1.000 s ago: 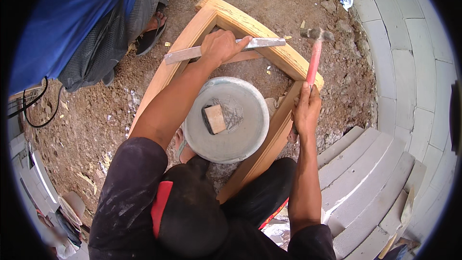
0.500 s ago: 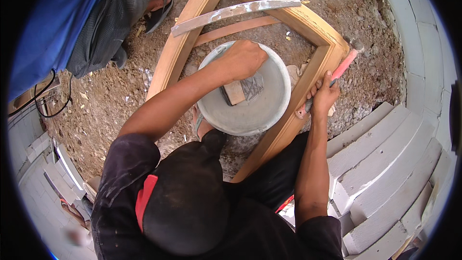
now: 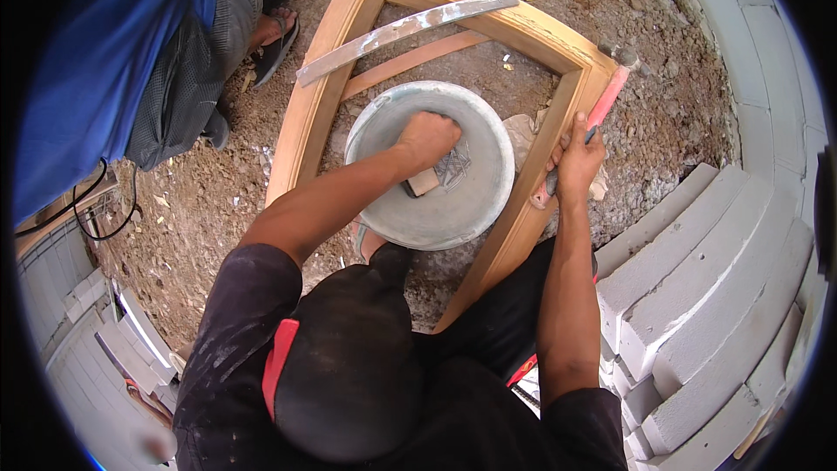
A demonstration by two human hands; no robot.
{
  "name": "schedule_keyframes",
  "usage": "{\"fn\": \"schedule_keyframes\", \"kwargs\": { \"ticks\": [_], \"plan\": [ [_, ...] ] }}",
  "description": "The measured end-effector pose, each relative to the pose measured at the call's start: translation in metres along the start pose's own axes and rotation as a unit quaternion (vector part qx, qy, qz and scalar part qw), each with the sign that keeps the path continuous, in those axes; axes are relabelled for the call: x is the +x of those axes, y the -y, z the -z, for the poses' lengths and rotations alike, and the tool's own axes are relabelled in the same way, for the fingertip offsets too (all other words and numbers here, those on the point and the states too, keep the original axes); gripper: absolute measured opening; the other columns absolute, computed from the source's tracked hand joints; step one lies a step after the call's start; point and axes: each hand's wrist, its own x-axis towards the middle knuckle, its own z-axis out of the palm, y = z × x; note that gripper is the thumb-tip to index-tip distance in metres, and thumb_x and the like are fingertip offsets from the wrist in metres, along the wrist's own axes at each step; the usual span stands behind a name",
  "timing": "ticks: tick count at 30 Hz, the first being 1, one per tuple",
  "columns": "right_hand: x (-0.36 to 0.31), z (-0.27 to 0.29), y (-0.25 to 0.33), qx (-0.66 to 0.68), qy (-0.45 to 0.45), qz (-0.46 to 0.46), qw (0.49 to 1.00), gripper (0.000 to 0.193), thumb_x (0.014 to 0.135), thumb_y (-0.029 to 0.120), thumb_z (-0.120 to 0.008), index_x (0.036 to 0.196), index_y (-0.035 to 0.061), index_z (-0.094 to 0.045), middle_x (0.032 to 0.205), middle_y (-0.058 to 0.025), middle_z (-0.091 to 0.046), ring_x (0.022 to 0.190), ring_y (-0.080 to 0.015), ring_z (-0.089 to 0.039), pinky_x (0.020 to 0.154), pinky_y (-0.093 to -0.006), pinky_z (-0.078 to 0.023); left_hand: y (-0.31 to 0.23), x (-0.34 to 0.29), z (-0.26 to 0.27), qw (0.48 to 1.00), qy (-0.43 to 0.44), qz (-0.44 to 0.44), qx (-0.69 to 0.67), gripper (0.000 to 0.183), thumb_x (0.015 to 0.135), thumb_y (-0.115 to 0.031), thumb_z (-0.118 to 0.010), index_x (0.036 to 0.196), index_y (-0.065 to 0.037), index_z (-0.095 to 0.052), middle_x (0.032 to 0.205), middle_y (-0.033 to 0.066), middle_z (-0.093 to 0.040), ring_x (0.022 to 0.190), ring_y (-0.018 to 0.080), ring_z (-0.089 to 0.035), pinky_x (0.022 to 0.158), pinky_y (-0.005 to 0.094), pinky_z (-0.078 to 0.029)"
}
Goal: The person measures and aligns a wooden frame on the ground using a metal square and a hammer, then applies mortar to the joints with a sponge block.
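My left hand point(image 3: 429, 137) is lowered into a round grey bucket point(image 3: 490, 179). Its fingers are curled closed, and whatever they hold is hidden. Beside it on the bucket's bottom lie a small wooden block point(image 3: 424, 181) and a loose heap of nails point(image 3: 453, 167). My right hand point(image 3: 579, 161) grips a hammer point(image 3: 609, 96) by its red and dark handle, with the head pointing away from me. That hand and the hammer rest along the right side of a wooden frame point(image 3: 307, 118), which surrounds the bucket on the ground.
A paint-stained wooden strip point(image 3: 410, 28) lies across the frame, with a thinner slat point(image 3: 418, 61) under it. Stacked grey blocks point(image 3: 697, 288) stand at right, below a block wall point(image 3: 741, 61). Another person in blue point(image 3: 113, 61) is at upper left, near a black cable point(image 3: 135, 192).
My left hand has dropped from near the bucket's far rim down into it, toward the nails. The right hand keeps its hold on the hammer. The whole view has shifted slightly.
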Motion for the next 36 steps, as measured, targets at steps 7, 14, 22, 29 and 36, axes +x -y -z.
{"fn": "schedule_keyframes", "kwargs": {
  "ticks": [7,14,22,29,36],
  "plan": [
    [-0.001,0.003,0.0,-0.012,-0.017,-0.01,1.0,0.036,0.107,0.035,-0.056,0.083,0.0106,-0.044,0.061,0.0018,-0.043,0.041,-0.0084,-0.04,0.035,-0.0277,-0.035,-0.009,0.001,0.004,1.0,0.012,-0.013,-0.006,0.013,0.085,-0.011,-0.066,0.085,-0.011,-0.079,0.088,0.0081,-0.077,0.081,0.0238,-0.076,0.071,0.0394,-0.059],
    [-0.001,-0.005,0.001,-0.013,0.006,-0.015,1.0,0.036,0.108,0.036,-0.053,0.084,0.0109,-0.045,0.06,0.0025,-0.042,0.041,-0.0085,-0.04,0.036,-0.0274,-0.035,-0.019,-0.016,-0.004,0.992,-0.078,0.069,-0.067,0.017,0.087,-0.012,-0.063,0.097,-0.003,-0.074,0.093,0.0155,-0.076,0.083,0.0287,-0.074,0.072,0.0432,-0.058],
    [0.0,0.002,0.004,-0.001,-0.01,-0.026,1.0,0.034,0.108,0.035,-0.053,0.085,0.0107,-0.046,0.061,0.0024,-0.043,0.041,-0.0087,-0.04,0.034,-0.0271,-0.035,-0.003,-0.038,0.094,0.906,-0.085,-0.04,-0.413,0.015,0.087,-0.003,-0.067,0.099,0.003,-0.073,0.089,0.018,-0.075,0.082,0.0281,-0.073,0.075,0.0378,-0.059],
    [0.005,0.004,-0.002,-0.003,-0.02,-0.026,0.999,0.035,0.107,0.035,-0.057,0.097,0.0017,-0.05,0.061,-0.0027,-0.054,0.038,-0.0088,-0.041,0.033,-0.0279,-0.031,0.073,0.065,0.138,0.71,-0.163,-0.046,-0.684,0.037,0.09,-0.003,-0.073,0.127,-0.002,-0.069,0.103,0.0077,-0.074,0.094,0.0141,-0.07,0.09,0.0286,-0.057],
    [0.002,0.0,0.007,0.001,-0.012,-0.05,0.999,0.033,0.108,0.036,-0.053,0.088,0.0108,-0.045,0.061,0.0029,-0.042,0.04,-0.0086,-0.038,0.034,-0.0274,-0.035,0.091,0.15,0.136,0.807,-0.352,0.006,-0.474,0.02,0.088,-0.016,-0.077,0.106,-0.008,-0.081,0.092,0.0065,-0.076,0.085,0.0163,-0.072,0.081,0.0306,-0.057]
  ]
}}
